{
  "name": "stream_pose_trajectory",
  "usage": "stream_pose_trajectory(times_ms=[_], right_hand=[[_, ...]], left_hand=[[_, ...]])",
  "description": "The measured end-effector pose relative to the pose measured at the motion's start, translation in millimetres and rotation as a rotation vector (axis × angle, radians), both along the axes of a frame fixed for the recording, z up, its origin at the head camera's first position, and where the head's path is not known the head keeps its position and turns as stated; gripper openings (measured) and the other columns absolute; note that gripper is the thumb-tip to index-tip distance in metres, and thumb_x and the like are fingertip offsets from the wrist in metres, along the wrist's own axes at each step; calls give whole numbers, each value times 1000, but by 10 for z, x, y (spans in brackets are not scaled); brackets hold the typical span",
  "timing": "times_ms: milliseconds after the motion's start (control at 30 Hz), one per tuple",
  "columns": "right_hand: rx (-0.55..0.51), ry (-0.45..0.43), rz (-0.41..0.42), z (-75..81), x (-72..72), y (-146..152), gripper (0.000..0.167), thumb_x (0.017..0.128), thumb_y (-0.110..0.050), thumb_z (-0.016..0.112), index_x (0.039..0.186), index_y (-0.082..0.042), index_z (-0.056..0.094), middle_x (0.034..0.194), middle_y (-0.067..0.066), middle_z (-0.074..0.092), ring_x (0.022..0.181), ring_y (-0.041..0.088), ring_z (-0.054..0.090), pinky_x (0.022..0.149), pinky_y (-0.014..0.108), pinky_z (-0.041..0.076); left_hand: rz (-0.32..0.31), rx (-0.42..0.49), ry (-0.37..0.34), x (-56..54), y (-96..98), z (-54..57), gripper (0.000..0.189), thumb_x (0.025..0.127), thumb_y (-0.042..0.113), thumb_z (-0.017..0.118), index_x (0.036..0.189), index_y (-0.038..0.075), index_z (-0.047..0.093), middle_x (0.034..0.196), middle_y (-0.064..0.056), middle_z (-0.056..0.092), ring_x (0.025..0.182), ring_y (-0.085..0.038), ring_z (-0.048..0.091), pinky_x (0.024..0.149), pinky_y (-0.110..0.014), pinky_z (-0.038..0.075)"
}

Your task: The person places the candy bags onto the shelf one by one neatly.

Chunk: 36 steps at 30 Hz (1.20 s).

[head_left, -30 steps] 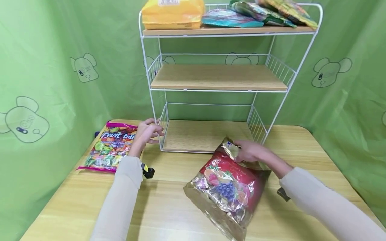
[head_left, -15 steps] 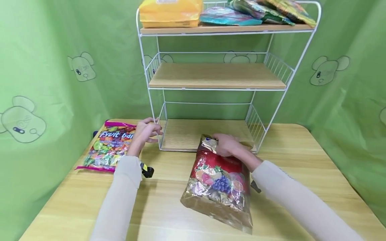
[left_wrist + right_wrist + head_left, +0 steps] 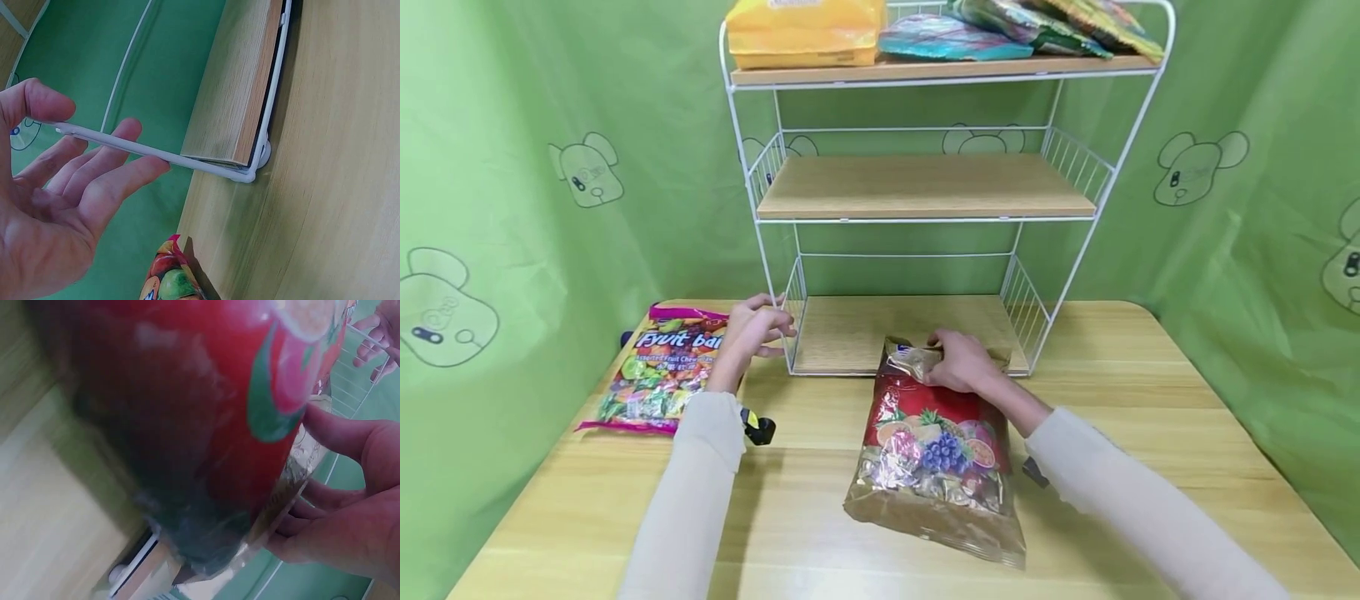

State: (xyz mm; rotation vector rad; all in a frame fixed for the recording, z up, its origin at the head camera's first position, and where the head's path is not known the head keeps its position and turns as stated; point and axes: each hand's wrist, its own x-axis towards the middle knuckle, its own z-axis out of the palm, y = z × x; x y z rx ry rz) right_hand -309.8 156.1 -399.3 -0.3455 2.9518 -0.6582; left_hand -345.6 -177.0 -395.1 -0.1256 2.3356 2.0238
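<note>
At the table's middle, a red and gold candy bag (image 3: 936, 442) printed with fruit leans back with its top edge raised before the bottom shelf. My right hand (image 3: 958, 360) pinches that top edge, thumb on the printed face and fingers behind, as the right wrist view shows. My left hand (image 3: 751, 333) holds the left front post of a white wire rack (image 3: 150, 152), the thumb on one side and curved fingers on the other. Beside the left hand a colourful fruit chew bag (image 3: 655, 375) with pink edges lies flat on the table.
The rack carries three wooden shelves; the middle shelf (image 3: 925, 185) is bare. On the top one sit a yellow package (image 3: 805, 37), a blue packet (image 3: 951, 40) and other snack packets (image 3: 1082, 27). Green curtains (image 3: 482, 167) surround the wooden table (image 3: 1150, 417).
My right hand has brought the red and gold bag left and turned it straighter toward the rack. My left hand stays on the post. The head view has shifted slightly right.
</note>
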Motion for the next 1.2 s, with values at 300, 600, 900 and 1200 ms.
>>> stream_pose_trajectory(times_ms=[300,600,900,1200], right_hand=[[-152,24,-96,209,115,381,82,83,-20,80,149,6,37,139,34,52,124,50,54,100,62,53],[-90,-125,-86,209,266,849,44,93,-43,70,85,-4,52,70,3,48,58,14,42,48,24,43],[-31,-513,-39,74,452,970,69,92,-71,52,90,-2,58,65,0,44,57,15,53,65,38,64],[-99,-669,-38,-87,579,898,65,92,-67,58,82,-2,60,68,8,58,59,28,70,60,43,65]], left_hand=[[-5,-4,2,-7,-13,2,38,85,12,66,123,9,62,94,-5,75,93,-27,74,87,-54,62],[-8,4,0,-4,13,-7,38,86,11,65,123,8,62,121,-25,68,94,-26,74,89,-55,61],[-12,7,-1,6,3,2,35,86,12,63,121,7,61,113,-20,69,101,-30,73,90,-56,61],[2,-1,-12,-8,-9,-15,40,84,11,65,124,10,62,95,-7,75,94,-28,74,87,-55,61]])
